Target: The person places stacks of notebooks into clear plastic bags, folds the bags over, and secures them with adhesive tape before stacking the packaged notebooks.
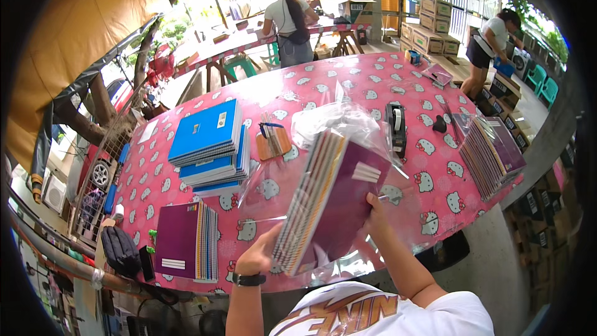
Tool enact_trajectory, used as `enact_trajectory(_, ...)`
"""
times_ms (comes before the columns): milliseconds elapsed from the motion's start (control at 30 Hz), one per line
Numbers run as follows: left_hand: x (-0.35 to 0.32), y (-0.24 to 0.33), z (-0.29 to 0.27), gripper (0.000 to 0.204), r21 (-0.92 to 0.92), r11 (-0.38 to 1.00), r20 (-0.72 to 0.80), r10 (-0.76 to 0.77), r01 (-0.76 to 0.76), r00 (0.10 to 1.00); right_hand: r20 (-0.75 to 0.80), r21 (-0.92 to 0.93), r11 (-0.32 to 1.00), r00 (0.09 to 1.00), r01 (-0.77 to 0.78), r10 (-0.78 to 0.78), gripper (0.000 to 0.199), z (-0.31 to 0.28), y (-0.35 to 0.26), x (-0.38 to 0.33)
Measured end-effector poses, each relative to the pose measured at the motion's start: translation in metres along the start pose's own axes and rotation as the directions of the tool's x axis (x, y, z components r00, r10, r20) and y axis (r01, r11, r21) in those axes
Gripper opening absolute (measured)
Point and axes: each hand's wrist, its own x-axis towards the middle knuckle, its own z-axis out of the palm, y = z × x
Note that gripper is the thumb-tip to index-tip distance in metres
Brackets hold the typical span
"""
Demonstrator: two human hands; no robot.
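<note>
Presently, the thick bundle of purple-covered spiral notebooks (pixel 339 202) is above the pink patterned table (pixel 140 177). L hand (pixel 261 254) grips its spiral edge; R hand (pixel 375 216) pinches its right edge. Crumpled clear plastic film (pixel 339 126) looks unclosed, so I judge approx. half-done. The stacked blue spiral notebooks (pixel 205 127) seem w/o film, i.e. untouched.

Just one view here: head-worn fisheye, tipped down and forward over the pink surface (pixel 429 162), pretty close to the left hand (pixel 256 254) and right hand (pixel 376 214), wide enough to catch distant cardboard boxes (pixel 432 31).
</note>
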Motion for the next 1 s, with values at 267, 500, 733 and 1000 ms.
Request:
enact_trajectory(267,0.021,-0.004,0.002,0.082,0.497,0.868,-0.493,0.291,-0.009,0.820,0.438,-0.682,0.561,0.876,0.470,-0.202,0.086,0.015,-0.018,-0.007)
enact_trajectory(500,0.025,-0.001,-0.021,0.072,0.540,0.841,-0.492,0.352,-0.037,0.796,0.603,-0.730,0.336,0.792,0.595,-0.092,0.078,0.047,-0.049,-0.016)
enact_trajectory(733,0.016,-0.012,0.018,0.089,0.501,0.857,-0.477,0.391,-0.122,0.787,0.491,-0.747,0.463,0.865,0.477,-0.098,0.082,0.041,-0.038,-0.023)
enact_trajectory(1000,0.017,0.019,-0.005,0.074,0.145,0.973,-0.452,0.227,-0.180,0.863,0.691,-0.660,0.310,0.715,0.684,-0.106,0.061,0.058,-0.061,-0.012)
